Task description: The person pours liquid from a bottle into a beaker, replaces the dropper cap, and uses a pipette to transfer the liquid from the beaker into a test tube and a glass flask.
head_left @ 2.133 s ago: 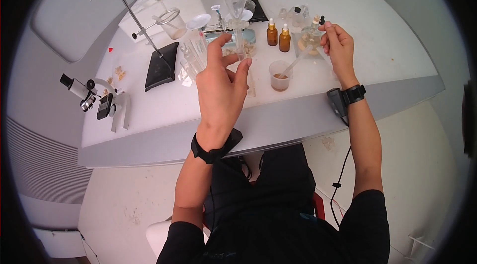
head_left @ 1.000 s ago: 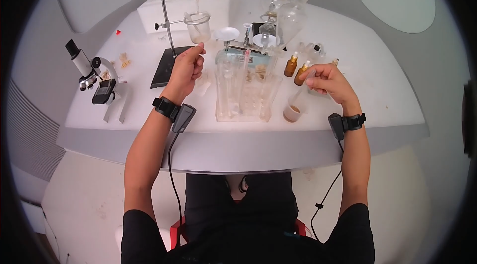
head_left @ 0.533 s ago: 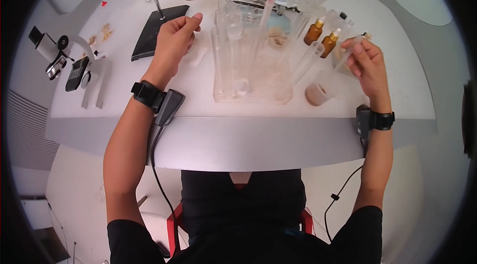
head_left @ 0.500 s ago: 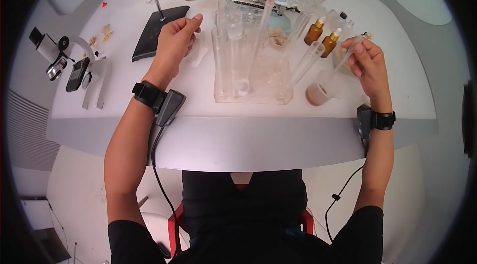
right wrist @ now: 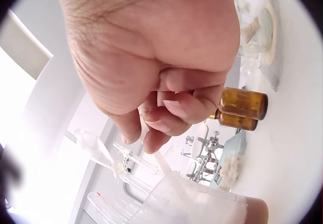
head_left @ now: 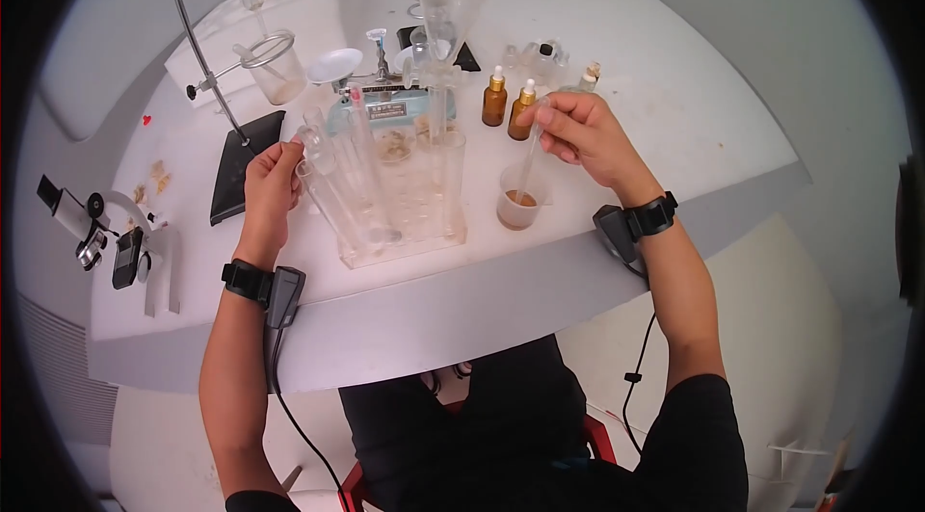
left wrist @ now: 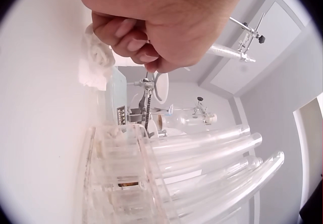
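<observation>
On the tabletop: beaker of brown liquid.
A pipette, dipped there, is pinched by the right hand; the left hand seemingly grips a tube.

Left hand curled; right hand pinching, raised.

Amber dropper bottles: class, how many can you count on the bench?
2. Both stand side by side behind the small plastic cup, near the right hand: left bottle, right bottle. Others may be hidden behind the glassware.
</observation>
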`<action>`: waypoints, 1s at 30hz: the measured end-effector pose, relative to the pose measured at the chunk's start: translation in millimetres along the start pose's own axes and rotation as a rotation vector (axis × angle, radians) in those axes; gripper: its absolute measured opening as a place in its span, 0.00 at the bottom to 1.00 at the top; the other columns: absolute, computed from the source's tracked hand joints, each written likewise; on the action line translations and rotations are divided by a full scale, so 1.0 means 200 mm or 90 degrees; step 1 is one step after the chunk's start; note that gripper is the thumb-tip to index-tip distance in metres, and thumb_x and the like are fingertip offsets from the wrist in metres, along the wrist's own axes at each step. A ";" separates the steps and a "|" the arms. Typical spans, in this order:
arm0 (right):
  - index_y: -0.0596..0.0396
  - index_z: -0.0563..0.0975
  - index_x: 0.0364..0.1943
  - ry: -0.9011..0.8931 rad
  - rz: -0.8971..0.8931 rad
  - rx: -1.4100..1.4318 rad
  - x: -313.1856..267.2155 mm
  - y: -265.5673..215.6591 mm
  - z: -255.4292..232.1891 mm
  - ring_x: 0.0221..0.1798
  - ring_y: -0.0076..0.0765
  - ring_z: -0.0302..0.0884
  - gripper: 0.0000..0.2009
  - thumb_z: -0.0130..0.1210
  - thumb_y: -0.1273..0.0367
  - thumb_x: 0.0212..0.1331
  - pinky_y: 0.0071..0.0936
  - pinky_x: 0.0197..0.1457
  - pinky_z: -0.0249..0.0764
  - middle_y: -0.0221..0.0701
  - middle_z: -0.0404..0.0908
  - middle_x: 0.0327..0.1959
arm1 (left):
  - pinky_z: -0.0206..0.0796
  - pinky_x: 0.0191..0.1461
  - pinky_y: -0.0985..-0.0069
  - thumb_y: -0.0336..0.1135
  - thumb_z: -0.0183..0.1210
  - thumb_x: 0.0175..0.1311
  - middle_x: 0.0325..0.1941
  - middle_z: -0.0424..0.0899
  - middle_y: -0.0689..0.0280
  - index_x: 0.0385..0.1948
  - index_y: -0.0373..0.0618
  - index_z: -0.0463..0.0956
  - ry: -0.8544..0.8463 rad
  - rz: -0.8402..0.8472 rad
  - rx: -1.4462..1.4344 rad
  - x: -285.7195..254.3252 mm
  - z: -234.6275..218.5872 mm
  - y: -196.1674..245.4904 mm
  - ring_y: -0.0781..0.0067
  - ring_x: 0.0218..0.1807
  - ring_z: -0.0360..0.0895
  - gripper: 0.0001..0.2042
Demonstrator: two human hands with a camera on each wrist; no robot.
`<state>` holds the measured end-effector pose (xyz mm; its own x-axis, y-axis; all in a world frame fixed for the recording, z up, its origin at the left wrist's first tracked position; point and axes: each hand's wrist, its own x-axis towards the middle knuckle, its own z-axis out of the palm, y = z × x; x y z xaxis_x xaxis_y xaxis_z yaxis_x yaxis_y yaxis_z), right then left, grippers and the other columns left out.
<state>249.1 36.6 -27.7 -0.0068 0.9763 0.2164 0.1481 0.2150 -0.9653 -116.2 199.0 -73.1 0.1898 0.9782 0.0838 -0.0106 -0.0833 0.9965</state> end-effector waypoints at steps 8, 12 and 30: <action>0.59 0.84 0.41 0.023 -0.001 0.016 0.00 0.00 0.00 0.19 0.10 0.60 0.15 0.56 0.60 0.71 0.12 0.22 0.56 0.24 0.79 0.26 | 0.40 0.18 0.86 0.46 0.60 0.71 0.16 0.63 0.82 0.23 0.54 0.72 -0.020 -0.002 -0.001 -0.03 0.01 0.03 0.93 0.15 0.52 0.16; 0.59 0.84 0.41 0.027 -0.001 -0.004 0.00 0.02 0.00 0.19 0.10 0.60 0.15 0.56 0.60 0.71 0.11 0.22 0.56 0.24 0.79 0.26 | 0.40 0.19 0.86 0.46 0.60 0.71 0.16 0.63 0.83 0.22 0.54 0.71 -0.011 0.000 -0.005 0.00 0.00 0.00 0.93 0.15 0.52 0.16; 0.59 0.85 0.40 0.028 -0.021 -0.006 0.00 0.03 -0.03 0.20 0.09 0.64 0.12 0.58 0.63 0.70 0.09 0.22 0.59 0.25 0.82 0.27 | 0.42 0.19 0.86 0.46 0.60 0.71 0.17 0.64 0.83 0.22 0.54 0.72 -0.008 0.006 -0.006 -0.01 0.01 0.00 0.93 0.16 0.52 0.16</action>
<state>255.2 37.9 -32.6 0.0315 0.9667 0.2540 0.1574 0.2461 -0.9564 -115.1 195.9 -73.6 0.2015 0.9751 0.0927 -0.0210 -0.0903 0.9957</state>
